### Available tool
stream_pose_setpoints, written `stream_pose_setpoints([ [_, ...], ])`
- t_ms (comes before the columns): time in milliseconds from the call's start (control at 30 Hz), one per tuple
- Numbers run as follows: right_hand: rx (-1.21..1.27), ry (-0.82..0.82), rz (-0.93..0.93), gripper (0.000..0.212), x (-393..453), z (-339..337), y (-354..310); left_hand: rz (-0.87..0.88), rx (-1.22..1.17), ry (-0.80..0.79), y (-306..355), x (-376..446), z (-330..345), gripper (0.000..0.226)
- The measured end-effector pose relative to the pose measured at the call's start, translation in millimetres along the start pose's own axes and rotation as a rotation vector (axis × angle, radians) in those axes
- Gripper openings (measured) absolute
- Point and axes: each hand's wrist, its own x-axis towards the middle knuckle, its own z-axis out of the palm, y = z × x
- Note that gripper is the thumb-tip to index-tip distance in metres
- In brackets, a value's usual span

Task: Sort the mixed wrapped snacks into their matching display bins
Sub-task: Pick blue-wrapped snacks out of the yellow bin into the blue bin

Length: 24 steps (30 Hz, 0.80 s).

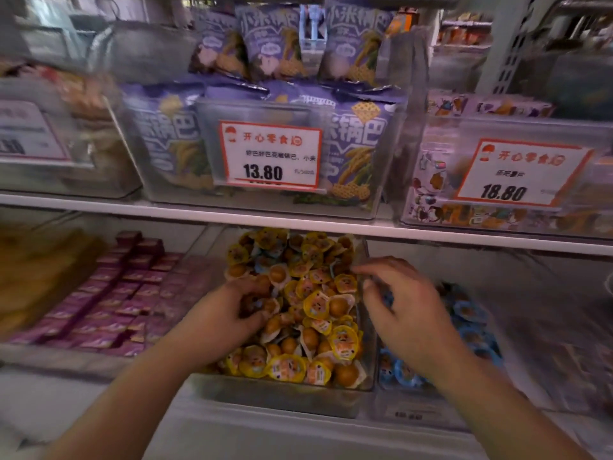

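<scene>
A clear bin (282, 395) on the lower shelf holds a heap of yellow wrapped egg snacks (331, 303). A few blue-wrapped ones (263, 263) lie mixed in near its back. The bin to its right holds blue wrapped snacks (471, 313). My left hand (229, 313) is down in the yellow heap, fingers curled round a snack there. My right hand (398, 300) hovers over the wall between the two bins, fingers relaxed and pointing left, tips near the yellow bin's right edge, holding nothing I can see.
Purple boxed snacks (116, 293) fill the bin on the left. Above the white shelf edge (298, 224) stand bins of purple crisp bags (358, 144) with price cards 13.80 (270, 154) and 18.80 (517, 174). The picture is blurred.
</scene>
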Motion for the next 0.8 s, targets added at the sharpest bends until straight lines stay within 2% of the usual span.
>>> stream_pose_setpoints([
  [67,-0.177,-0.119,-0.144,0.030,2.1,16.5,-18.6,0.005,0.021,-0.010,-2.0,-4.0,-3.8,0.040],
  [167,-0.417,-0.291,-0.146,0.035,8.6,36.0,-32.6,0.013,0.095,0.091,-2.0,-7.8,-3.9,0.034],
  [267,-0.573,-0.395,-0.021,0.045,21.9,46.9,-35.4,0.034,0.139,0.118,-1.6,-7.6,-0.7,0.035],
  [367,-0.688,-0.526,0.127,0.061,39.4,60.1,-33.3,0.033,0.077,0.116,-6.4,-4.4,-1.8,0.042],
  [467,-0.679,-0.683,0.257,0.069,49.7,75.4,-31.3,0.042,0.079,0.095,-11.9,-0.8,2.2,0.040],
  [533,-0.615,-0.667,0.281,0.063,52.5,78.2,-29.7,0.037,0.139,0.117,-12.7,1.7,5.3,0.030],
  [633,-0.500,-0.504,0.188,0.046,49.4,76.3,-26.1,0.046,0.168,0.228,-13.1,4.0,7.5,0.022],
  [733,-0.314,-0.366,0.111,0.036,45.6,76.8,-30.4,0.072,0.086,0.360,-6.4,4.1,6.0,0.023],
  [800,-0.223,-0.359,0.113,0.039,44.4,78.7,-33.2,0.060,-0.001,0.437,-0.7,8.4,4.8,0.021],
])
